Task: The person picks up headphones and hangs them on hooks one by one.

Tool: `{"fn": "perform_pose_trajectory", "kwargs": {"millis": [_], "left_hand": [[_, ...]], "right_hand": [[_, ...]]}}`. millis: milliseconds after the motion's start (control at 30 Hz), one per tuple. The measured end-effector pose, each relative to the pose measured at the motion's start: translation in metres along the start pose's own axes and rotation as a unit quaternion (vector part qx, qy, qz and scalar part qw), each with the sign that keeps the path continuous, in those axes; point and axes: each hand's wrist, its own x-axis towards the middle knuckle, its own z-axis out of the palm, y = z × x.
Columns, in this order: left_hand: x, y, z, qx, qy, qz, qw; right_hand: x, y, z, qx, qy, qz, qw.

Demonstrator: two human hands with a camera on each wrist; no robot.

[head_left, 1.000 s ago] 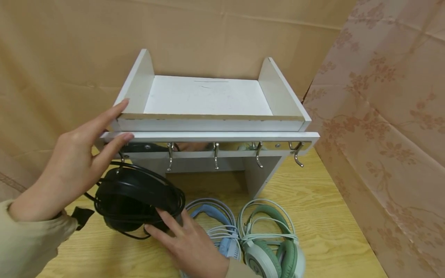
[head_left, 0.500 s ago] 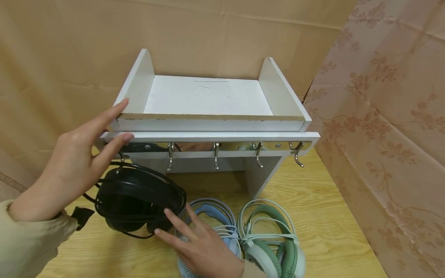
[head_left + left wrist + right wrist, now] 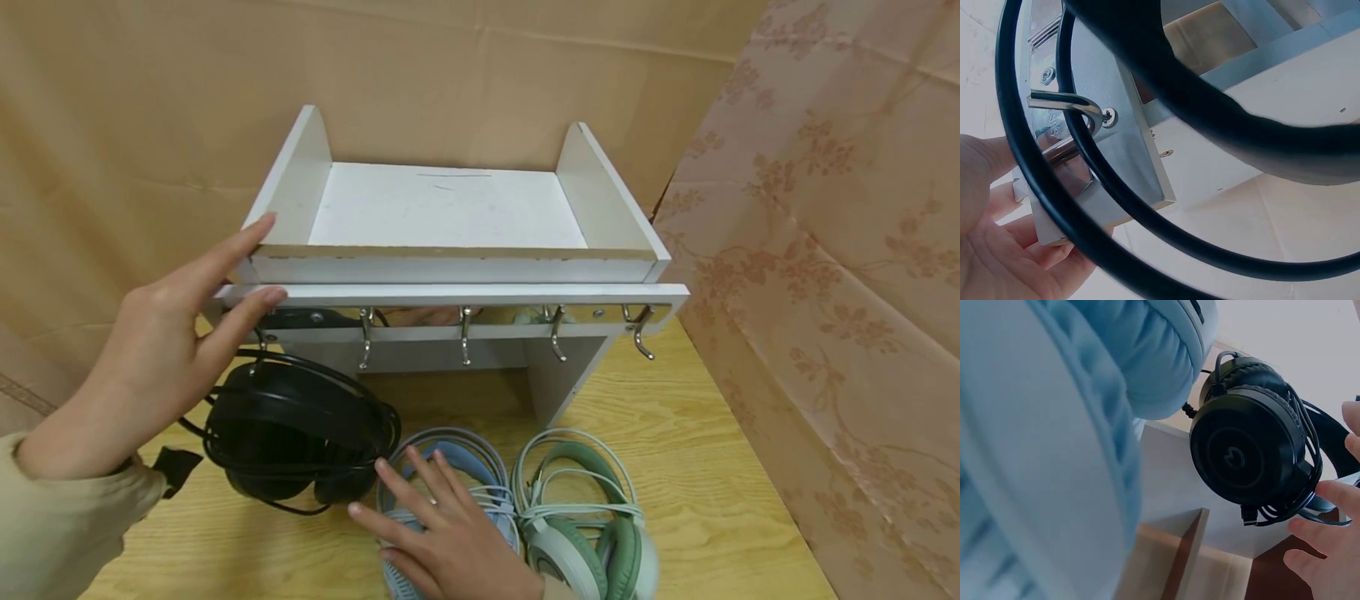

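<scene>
Black headphones (image 3: 300,425) hang at the left end of a white rack's hook rail (image 3: 480,294); in the left wrist view a thin black loop (image 3: 1079,140) passes over a metal hook (image 3: 1063,100). My left hand (image 3: 161,350) grips the rail's left end, thumb at the front edge and index finger up on the shelf's side panel. With fingers spread, my right hand (image 3: 457,533) is over the blue headphones (image 3: 459,458), its fingertips right by the black headphones' lower right ear cup. Green headphones (image 3: 622,550) lie on the table to the right, cable wrapped round them.
Along the rail, several metal hooks (image 3: 467,337) point forward. Above it is the white shelf (image 3: 450,208) with two side panels. The rack stands on a wood-grain table (image 3: 720,500), with a tan curtain (image 3: 465,83) behind and a flowered cloth (image 3: 847,292) at the right.
My right hand has come away from the black headphones, moving right and down over the blue pair with fingers spreading. The black headphones hang nearly still; my left hand stays put.
</scene>
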Motion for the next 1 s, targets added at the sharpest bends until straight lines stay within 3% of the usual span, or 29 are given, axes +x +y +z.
{"fn": "perform_pose_trajectory", "kwargs": {"millis": [367,833,1000], "left_hand": [[0.0,0.0,0.0,-0.004,0.003,-0.001,1.0],[0.0,0.0,0.0,0.0,-0.002,0.002,1.0],[0.0,0.0,-0.001,0.002,-0.001,-0.001,1.0]], "right_hand": [[-0.019,0.006,0.011,0.039,0.001,0.064,0.997],[-0.044,0.013,0.022,0.09,-0.053,0.15,0.983],[-0.051,0.015,0.025,0.095,-0.053,0.168,0.98]]}}
